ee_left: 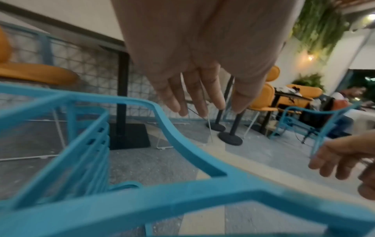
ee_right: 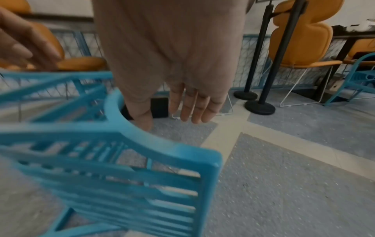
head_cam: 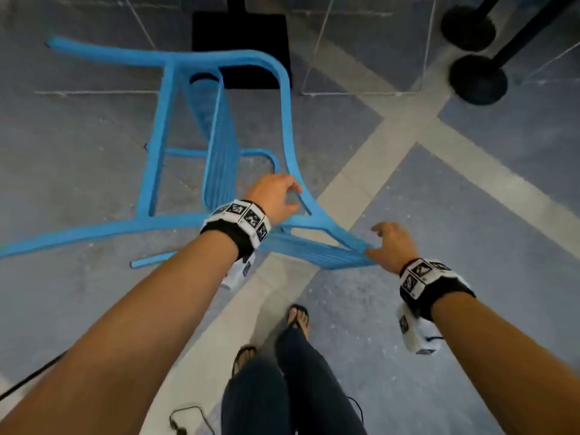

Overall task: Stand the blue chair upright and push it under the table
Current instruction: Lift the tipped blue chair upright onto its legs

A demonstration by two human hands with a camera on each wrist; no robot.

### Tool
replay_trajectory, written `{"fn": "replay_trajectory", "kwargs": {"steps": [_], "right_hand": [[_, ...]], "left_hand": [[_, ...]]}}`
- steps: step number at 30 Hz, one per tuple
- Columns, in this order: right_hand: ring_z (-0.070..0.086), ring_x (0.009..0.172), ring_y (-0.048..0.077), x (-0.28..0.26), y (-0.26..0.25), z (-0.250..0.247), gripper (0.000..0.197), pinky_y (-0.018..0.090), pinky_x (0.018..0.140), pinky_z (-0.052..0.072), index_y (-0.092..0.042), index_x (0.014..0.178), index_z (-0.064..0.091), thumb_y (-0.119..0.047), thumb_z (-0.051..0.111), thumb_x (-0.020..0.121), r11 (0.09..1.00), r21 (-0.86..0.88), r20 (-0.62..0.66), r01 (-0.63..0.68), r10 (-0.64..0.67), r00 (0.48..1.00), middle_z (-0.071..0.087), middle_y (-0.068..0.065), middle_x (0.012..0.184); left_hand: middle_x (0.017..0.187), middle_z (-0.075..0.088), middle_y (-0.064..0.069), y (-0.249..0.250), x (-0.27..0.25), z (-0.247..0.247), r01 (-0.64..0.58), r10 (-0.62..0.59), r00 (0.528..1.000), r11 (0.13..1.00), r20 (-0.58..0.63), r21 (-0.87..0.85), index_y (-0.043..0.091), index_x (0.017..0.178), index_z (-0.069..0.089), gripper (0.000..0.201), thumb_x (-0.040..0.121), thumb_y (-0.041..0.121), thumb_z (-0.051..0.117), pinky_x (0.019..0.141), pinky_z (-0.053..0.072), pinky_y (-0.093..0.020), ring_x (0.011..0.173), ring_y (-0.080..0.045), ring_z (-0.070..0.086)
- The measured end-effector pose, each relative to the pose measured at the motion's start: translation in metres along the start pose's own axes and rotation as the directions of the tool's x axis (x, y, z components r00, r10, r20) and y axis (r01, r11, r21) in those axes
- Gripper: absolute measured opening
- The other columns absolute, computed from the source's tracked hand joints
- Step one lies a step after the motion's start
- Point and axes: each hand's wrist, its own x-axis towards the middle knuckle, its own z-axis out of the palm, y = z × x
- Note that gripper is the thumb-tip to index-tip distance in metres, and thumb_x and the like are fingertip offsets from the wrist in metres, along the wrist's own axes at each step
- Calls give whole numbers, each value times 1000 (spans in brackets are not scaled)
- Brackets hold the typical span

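The blue chair [head_cam: 219, 152] lies tipped over on the grey floor, its legs pointing left and its slatted back toward me. My left hand [head_cam: 276, 196] hovers over a curved frame bar, and in the left wrist view its fingers [ee_left: 194, 89] hang straight above the bar [ee_left: 182, 147], apart from it. My right hand [head_cam: 392, 243] is at the corner of the slatted back [ee_right: 142, 184], with its fingers [ee_right: 194, 104] loose and the thumb behind the curved rim. Neither hand grips anything. The table's black pedestal base [head_cam: 240, 48] stands just beyond the chair.
Two black stanchion bases [head_cam: 477, 78] stand at the far right. White wire chair legs [head_cam: 361, 92] sit beside the table base. Orange chairs [ee_right: 300, 40] and another blue chair [ee_left: 316, 121] stand further off. A cable [head_cam: 188, 419] lies by my feet [head_cam: 298, 318].
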Motion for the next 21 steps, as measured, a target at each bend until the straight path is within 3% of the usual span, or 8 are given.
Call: {"fn": "replay_trajectory", "kwargs": {"steps": [3,7,9,11,15,18,19,21], "right_hand": [[51,108,40,22,24,20,50,43,93,44,-4,117,53,-16,73,73,999,-42,44,-29,31,999,55,26,118],[61,87,41,32,46,49,32,40,72,48,-2,102,60,-13,71,74,999,-45,20,5,-4,1000,65,29,94],[62,82,40,37,48,53,25,38,67,47,-2,94,61,-12,71,73,997,-74,-33,22,-25,999,66,29,88],[61,79,40,41,50,53,19,38,66,46,-2,89,62,-9,68,72,994,-102,-51,39,-44,998,66,28,85],[61,74,38,39,45,44,14,31,60,37,-3,85,62,-6,65,72,992,-100,-32,70,-74,997,66,26,81],[57,67,32,31,30,25,14,28,58,35,-5,86,63,-5,62,72,986,-106,-21,127,-130,991,65,23,80],[56,66,32,26,22,16,14,29,57,37,-5,85,63,-5,62,71,981,-110,-22,160,-163,986,64,22,78],[57,66,35,16,3,-9,13,32,57,41,-6,82,62,-6,60,69,969,-116,-29,219,-224,974,63,22,76]], "left_hand": [[124,59,-13,-9,25,37,-60,55,995,996,79,66,14,114,57,38,78,18,67,101,34,-33,119,-31,49],[137,47,-10,-22,43,82,-169,143,971,977,190,128,17,124,49,48,80,24,66,112,26,-40,137,-29,29],[147,37,-3,-25,46,94,-192,160,970,967,185,166,23,127,46,51,81,32,65,114,20,-45,144,-23,13],[150,32,1,-27,48,99,-196,164,972,961,170,194,27,128,45,51,81,38,63,115,16,-47,145,-20,6],[137,47,-4,-16,54,90,-255,199,954,932,225,257,21,121,51,48,78,38,66,118,17,-42,141,-25,20],[115,61,-4,6,56,71,-350,231,918,854,324,385,21,108,58,42,76,47,65,113,22,-39,120,-26,44],[105,65,-3,18,55,64,-374,228,906,826,356,422,21,101,60,42,74,53,64,107,28,-39,109,-26,51],[85,67,-2,46,52,47,-372,190,903,794,386,481,22,86,62,48,68,67,60,83,40,-36,87,-26,58]]}}
